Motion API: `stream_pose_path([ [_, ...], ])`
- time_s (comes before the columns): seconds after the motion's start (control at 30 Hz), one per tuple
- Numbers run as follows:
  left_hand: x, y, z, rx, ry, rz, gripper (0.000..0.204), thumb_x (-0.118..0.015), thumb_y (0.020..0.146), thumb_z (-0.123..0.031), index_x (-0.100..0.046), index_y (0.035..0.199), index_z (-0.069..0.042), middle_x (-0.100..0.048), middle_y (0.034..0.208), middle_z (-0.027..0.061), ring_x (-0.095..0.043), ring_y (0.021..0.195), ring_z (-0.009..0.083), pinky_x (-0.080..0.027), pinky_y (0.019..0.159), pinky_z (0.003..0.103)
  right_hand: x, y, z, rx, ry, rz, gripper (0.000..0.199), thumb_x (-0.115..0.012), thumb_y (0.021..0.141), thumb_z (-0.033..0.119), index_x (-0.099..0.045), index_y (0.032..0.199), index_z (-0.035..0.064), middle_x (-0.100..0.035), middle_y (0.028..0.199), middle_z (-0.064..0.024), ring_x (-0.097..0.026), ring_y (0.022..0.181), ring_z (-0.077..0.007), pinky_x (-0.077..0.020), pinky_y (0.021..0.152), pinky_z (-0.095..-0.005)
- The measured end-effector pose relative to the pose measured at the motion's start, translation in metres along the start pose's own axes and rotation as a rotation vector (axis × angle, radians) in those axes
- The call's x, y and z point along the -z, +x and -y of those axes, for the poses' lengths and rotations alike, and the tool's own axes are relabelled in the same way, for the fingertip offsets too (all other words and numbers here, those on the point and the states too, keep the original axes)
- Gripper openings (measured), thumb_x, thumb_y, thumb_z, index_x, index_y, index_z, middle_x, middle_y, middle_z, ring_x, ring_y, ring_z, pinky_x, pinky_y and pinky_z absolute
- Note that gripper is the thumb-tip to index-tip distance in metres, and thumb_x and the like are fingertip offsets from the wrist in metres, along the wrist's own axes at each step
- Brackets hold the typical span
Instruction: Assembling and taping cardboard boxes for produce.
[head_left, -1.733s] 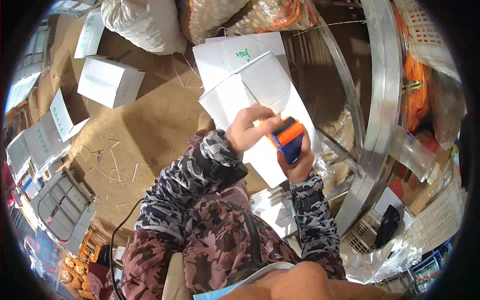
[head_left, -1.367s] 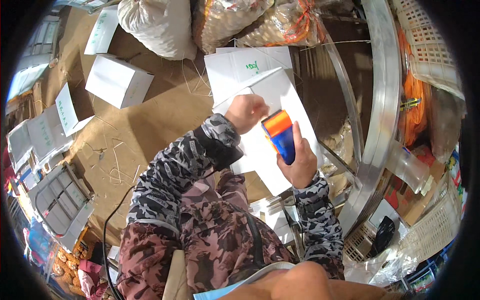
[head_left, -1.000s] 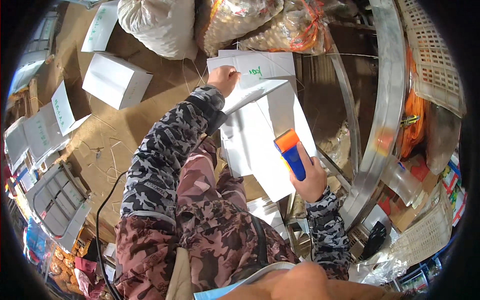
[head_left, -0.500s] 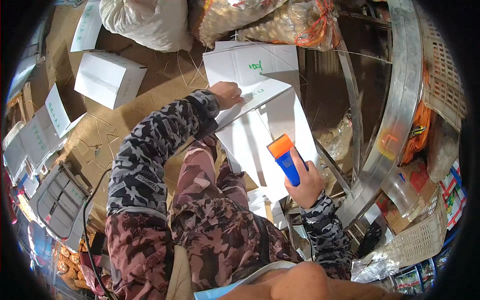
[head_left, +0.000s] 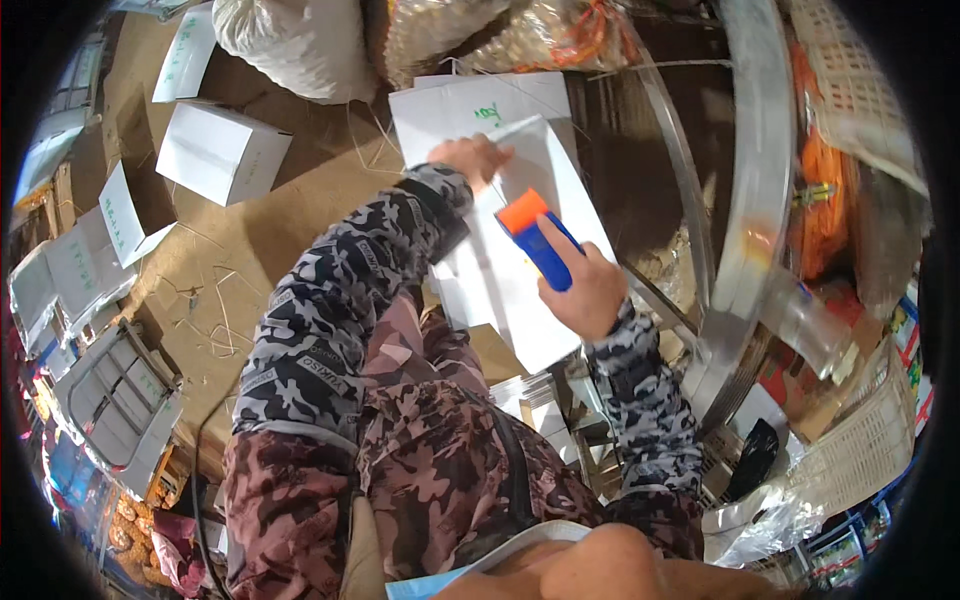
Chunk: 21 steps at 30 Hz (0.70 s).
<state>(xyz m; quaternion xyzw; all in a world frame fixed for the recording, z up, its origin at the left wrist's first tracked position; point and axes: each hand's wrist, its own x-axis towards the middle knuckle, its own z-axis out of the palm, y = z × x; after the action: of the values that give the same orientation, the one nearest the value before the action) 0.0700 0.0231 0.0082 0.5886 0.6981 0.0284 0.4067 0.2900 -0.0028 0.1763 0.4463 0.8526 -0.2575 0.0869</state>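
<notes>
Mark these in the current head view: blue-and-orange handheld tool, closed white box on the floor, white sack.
blue-and-orange handheld tool (head_left: 539, 250): head view, on its blue body
closed white box (head_left: 207, 148): head view, on its large pale panel
white sack (head_left: 300, 45): head view, mid-side of the visible part

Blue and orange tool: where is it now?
The tool is in the right hand, just right of the head view's centre, over white cardboard.

The right grip (head_left: 588, 298) holds a blue-and-orange tool (head_left: 543, 258) over white cardboard (head_left: 525, 322), near the left grip (head_left: 468, 160).
</notes>
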Motion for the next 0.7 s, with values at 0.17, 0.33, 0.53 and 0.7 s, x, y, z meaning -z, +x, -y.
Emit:
stream_pose_path([
  [0.17,0.016,-0.003,0.009,0.152,0.096,-0.129,0.072,-0.027,0.098,-0.065,-0.068,0.111,-0.007,-0.07,0.101,0.0201,-0.067,0.102,0.0338,-0.052,0.088,0.046,-0.015,-0.059,-0.025,0.03,0.123,0.03,0.074,-0.072,0.074,0.02,-0.048,0.143,0.0314,-0.057,0.081,-0.0169,-0.063,0.067,-0.0366,-0.054,0.064,-0.0453],
  [0.33,0.012,0.016,0.041,0.136,0.153,-0.197,0.083,-0.02,0.093,-0.075,-0.067,0.113,-0.009,-0.067,0.11,0.0218,-0.064,0.106,0.0393,-0.048,0.094,0.05,-0.035,-0.169,-0.084,0.065,0.138,-0.081,0.078,-0.076,0.071,0.015,-0.048,0.143,0.0274,-0.057,0.086,-0.0172,-0.064,0.07,-0.0354,-0.0543,0.063,-0.042],
  [0.53,0.019,0.015,0.044,0.056,0.19,-0.267,0.077,-0.024,0.097,-0.066,-0.066,0.116,-0.005,-0.064,0.115,0.0248,-0.06,0.111,0.041,-0.045,0.097,0.05,-0.081,-0.244,-0.14,-0.009,0.172,-0.15,0.069,-0.072,0.068,0.005,-0.058,0.133,0.0218,-0.061,0.091,-0.0167,-0.063,0.079,-0.0353,-0.0522,0.068,-0.0419],
  [0.7,0.016,0.02,0.06,0.108,0.23,-0.286,0.075,-0.023,0.095,-0.069,-0.067,0.116,-0.011,-0.066,0.113,0.0226,-0.06,0.11,0.0412,-0.045,0.095,0.051,-0.105,-0.238,-0.16,-0.004,0.19,-0.151,0.081,-0.076,0.066,0.008,-0.05,0.14,0.0302,-0.062,0.108,-0.0178,-0.065,0.089,-0.0372,-0.0559,0.073,-0.0441],
])
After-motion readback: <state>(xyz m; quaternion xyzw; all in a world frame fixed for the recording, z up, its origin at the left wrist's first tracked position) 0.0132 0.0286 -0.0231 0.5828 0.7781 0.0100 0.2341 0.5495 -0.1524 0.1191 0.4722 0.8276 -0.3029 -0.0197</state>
